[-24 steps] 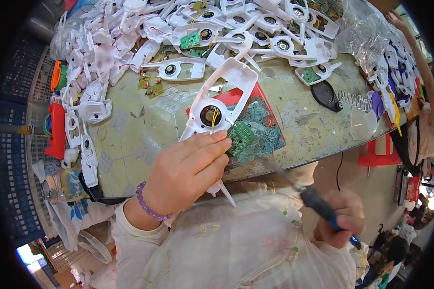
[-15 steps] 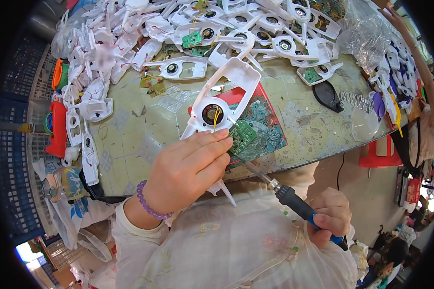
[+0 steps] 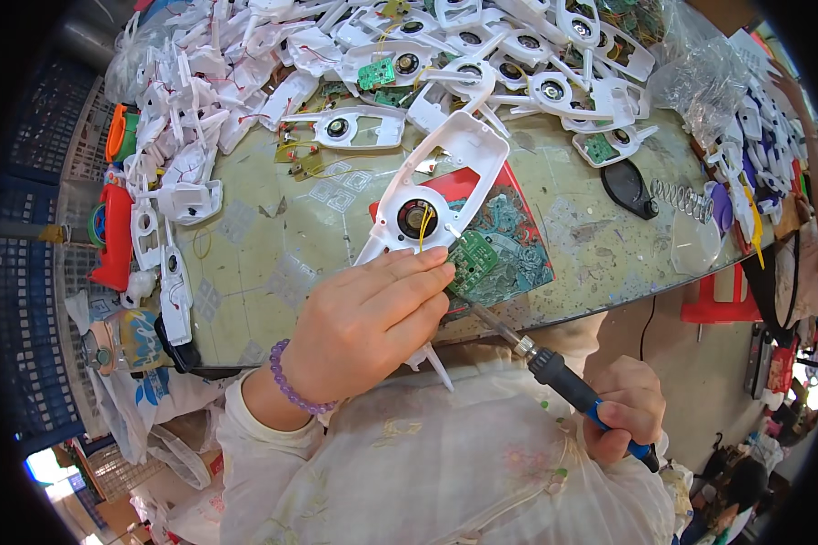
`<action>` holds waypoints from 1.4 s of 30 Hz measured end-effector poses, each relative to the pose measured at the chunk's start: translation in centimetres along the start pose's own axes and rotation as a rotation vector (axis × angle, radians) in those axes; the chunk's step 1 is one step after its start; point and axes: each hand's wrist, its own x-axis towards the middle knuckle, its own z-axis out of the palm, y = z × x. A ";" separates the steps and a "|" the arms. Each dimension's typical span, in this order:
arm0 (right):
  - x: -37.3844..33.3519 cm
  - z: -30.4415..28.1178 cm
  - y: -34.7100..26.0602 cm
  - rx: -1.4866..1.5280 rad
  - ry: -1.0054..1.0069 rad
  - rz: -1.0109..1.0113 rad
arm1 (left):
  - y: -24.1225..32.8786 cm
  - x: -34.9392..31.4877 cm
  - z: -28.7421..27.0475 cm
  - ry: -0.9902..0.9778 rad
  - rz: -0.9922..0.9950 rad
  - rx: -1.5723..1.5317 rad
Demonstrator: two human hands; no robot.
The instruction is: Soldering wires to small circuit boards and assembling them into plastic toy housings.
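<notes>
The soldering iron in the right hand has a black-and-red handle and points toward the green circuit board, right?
Not quite: the head view shows the soldering iron has a black-and-blue handle, not a black-and-red one. It is in the right hand, pointing toward the green circuit board.

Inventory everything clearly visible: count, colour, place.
Table: one, greenish, centre
Housing: one, white, under left hand
Circuit board: one, green, at left hand
Soldering iron: one, black and blue, right hand
Sheet: one, teal and red, under housing
Other housings: many, white, table's far side
Spring: one, silver, table's right
Bag: one, clear, far right
Crates: several, blue, left edge
Bracelet: one, purple, left wrist
Left hand: one, bare, over housing
Right hand: one, bare, gripping iron
</notes>
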 end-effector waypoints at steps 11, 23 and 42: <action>0.3 -0.2 -0.2 0.000 -0.053 -0.010 | 0.0 0.0 0.1 0.009 0.006 -0.010; 1.0 -0.6 -1.1 -0.076 -0.226 -0.102 | 0.0 0.0 0.0 0.001 0.005 -0.011; 0.2 -1.6 -0.7 0.090 -0.252 0.234 | -0.1 0.0 -0.1 -0.019 0.014 0.001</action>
